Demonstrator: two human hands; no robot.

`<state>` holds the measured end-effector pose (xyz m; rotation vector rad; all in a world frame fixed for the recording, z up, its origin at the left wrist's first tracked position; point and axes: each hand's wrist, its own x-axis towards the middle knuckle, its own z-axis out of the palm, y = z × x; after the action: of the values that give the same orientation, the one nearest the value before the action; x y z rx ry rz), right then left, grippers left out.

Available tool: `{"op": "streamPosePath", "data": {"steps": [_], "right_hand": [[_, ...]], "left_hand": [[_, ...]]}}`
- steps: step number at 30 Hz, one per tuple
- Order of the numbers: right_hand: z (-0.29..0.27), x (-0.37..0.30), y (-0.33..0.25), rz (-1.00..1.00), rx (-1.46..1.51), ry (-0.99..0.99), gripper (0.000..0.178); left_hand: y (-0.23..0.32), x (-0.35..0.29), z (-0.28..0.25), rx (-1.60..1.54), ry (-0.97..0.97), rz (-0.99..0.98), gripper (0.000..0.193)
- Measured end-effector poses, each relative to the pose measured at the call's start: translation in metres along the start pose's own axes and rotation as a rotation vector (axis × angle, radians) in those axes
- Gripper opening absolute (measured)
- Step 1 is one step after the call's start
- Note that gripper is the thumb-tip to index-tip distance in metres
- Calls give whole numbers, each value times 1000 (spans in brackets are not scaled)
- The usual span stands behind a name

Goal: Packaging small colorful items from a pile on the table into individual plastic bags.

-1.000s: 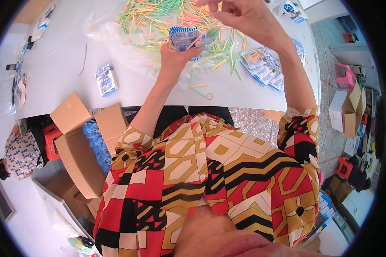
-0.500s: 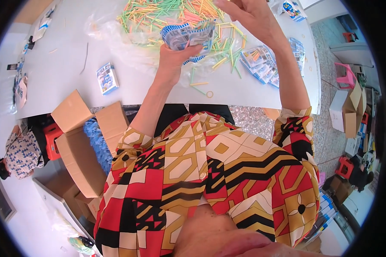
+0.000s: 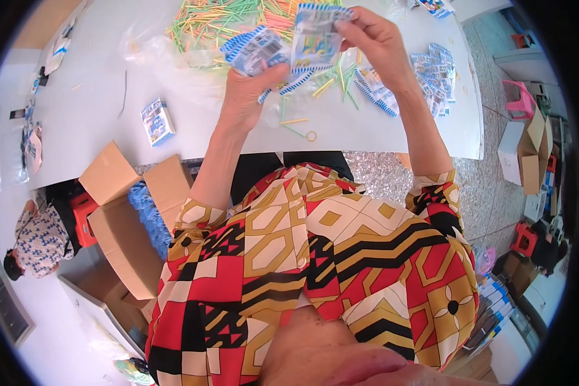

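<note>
My left hand (image 3: 246,96) is closed round a sheaf of blue-and-white printed packets (image 3: 254,48), its thumb lying across their front. With fingertips pinched, my right hand (image 3: 378,45) grips the upper right corner of one flat packet (image 3: 316,38). That packet stands upright beside the sheaf, its lower edge close to my left thumb; whether it touches the sheaf I cannot tell. Behind both hands lies a heap of thin pink, orange, yellow and green sticks (image 3: 202,26) on clear plastic film. Beneath my right forearm, more packets (image 3: 434,74) lie spread in an overlapping pile.
On the white table (image 3: 193,128) a packet bundle (image 3: 157,122) lies at the left, and a rubber band (image 3: 311,136) near the front edge. An open carton (image 3: 125,241) holding blue packets stands left of me. Another person (image 3: 45,238) is at far left.
My right hand has come down and inward and now pinches a packet's corner, drawn apart from the sheaf. My left hand has shifted slightly left and nearer to me.
</note>
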<state>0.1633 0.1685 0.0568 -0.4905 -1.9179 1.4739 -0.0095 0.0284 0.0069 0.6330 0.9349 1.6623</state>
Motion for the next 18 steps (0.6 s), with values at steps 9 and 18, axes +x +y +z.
{"op": "streamPosePath", "data": {"steps": [9, 18], "right_hand": [[-47, -41, 5, -12, -579, 376, 8], [-92, -104, 94, 347, -354, 564, 18]], "left_hand": [[-10, 11, -14, 117, 193, 6, 36], [-9, 12, -4, 60, 194, 12, 34]]}}
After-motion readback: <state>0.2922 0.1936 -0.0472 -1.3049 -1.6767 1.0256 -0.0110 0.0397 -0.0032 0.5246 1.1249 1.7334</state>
